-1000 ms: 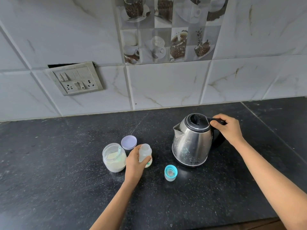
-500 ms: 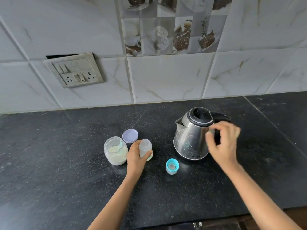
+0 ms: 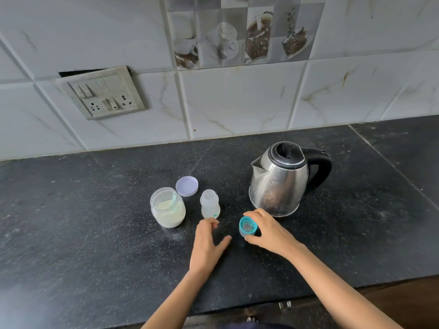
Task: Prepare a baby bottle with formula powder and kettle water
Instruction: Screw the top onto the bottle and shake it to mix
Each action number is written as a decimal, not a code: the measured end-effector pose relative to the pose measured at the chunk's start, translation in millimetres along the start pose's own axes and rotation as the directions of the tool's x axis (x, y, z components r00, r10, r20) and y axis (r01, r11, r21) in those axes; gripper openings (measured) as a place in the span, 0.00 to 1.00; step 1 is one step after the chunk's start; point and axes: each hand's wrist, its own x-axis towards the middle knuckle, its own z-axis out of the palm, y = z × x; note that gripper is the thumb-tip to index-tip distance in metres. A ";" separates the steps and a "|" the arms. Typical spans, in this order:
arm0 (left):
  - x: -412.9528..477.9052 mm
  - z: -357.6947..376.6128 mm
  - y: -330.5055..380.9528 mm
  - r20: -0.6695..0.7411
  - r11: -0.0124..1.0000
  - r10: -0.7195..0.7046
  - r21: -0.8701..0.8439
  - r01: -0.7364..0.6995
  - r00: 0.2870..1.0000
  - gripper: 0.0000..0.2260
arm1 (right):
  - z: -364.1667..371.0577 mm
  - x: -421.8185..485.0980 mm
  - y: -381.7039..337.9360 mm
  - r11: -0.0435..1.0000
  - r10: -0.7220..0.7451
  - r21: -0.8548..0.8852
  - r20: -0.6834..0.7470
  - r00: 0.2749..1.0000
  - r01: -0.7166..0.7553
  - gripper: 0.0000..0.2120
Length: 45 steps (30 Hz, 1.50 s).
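Head view: baby bottle (image 3: 210,206) upright, uncapped, on counter (image 3: 95,233) between formula jar (image 3: 168,207) and kettle (image 3: 278,179); likely light, stiff, tippy, best gripped round its middle; teal cap (image 3: 247,226) pinched by right hand (image 3: 268,231); left hand (image 3: 209,243) spread, just beside bottle's base.

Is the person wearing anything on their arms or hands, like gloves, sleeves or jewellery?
Nothing that shows. The left hand and right hand are bare, with no gloves and no rings to be seen. The left forearm and right forearm are uncovered down to the bottom edge of the picture: no sleeve, watch or bracelet is in view.
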 end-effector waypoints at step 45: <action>67.2 -32.9 7.8 0.019 0.951 -0.165 -0.261 0.164 0.986 0.26 | -51.7 122.7 -105.5 0.890 -0.229 -0.329 0.276 0.934 0.316 0.24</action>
